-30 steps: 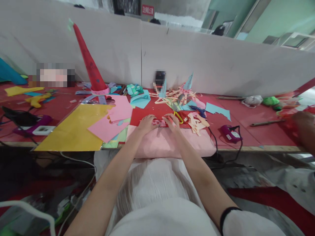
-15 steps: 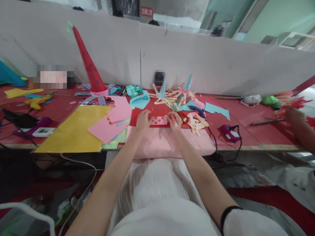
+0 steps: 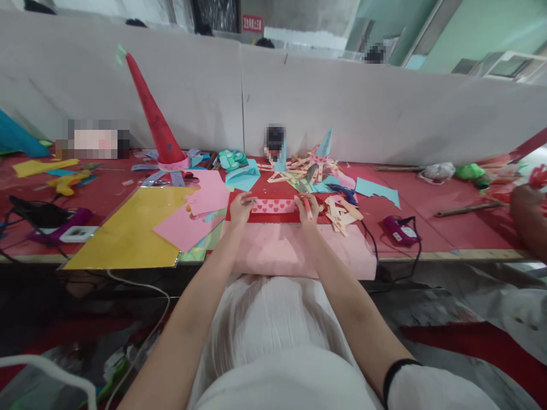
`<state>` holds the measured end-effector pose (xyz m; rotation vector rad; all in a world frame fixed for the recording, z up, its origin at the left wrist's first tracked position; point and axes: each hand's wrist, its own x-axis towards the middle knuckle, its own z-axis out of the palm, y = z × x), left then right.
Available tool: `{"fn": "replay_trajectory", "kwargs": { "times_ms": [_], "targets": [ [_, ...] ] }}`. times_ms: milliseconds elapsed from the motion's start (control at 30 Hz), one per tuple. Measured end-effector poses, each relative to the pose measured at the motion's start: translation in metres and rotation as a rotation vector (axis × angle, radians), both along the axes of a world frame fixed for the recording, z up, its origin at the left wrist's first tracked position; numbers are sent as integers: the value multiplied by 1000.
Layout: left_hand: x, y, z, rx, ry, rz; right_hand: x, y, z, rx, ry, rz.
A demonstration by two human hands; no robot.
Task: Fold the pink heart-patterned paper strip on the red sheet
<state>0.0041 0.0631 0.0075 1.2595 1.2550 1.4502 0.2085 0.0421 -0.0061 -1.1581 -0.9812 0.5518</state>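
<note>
Between my two hands a pink paper strip [image 3: 273, 206] printed with red hearts is held level above a red sheet [image 3: 280, 218]. The fingers of my left hand [image 3: 240, 208] pinch its left end. My right hand [image 3: 306, 212] grips an orange-red marker [image 3: 308, 207], and its fingers are also at the strip's right end. A pale pink covered pad [image 3: 277, 250] lies below my wrists at the table edge. Just right of my right hand is a small heap of cream paper strips [image 3: 343, 213].
To the left are a yellow sheet [image 3: 128, 230], pink paper scraps [image 3: 209, 193] and a tall red cone [image 3: 156, 122]. Small blue cones [image 3: 325, 145] stand at the back. A purple power socket [image 3: 400, 230] with a cable lies right. Another person's hand [image 3: 527, 213] is at far right.
My hands have moved apart, and a longer stretch of the heart strip shows between them. The marker stays in my right hand. The other person's hand has shifted slightly.
</note>
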Motion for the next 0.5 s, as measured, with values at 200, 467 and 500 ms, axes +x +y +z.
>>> {"fn": "replay_trajectory", "kwargs": {
  "times_ms": [200, 467, 500],
  "targets": [
    [0, -1, 4, -20, -44, 24, -2, -6, 3, 11, -115, 100],
    [3, 4, 4, -189, -198, 72, -1, -3, 1, 25, -111, 112],
    [3, 5, 4, -203, -229, 66, -1, -3, 2, 26, -112, 110]
  ]
}}
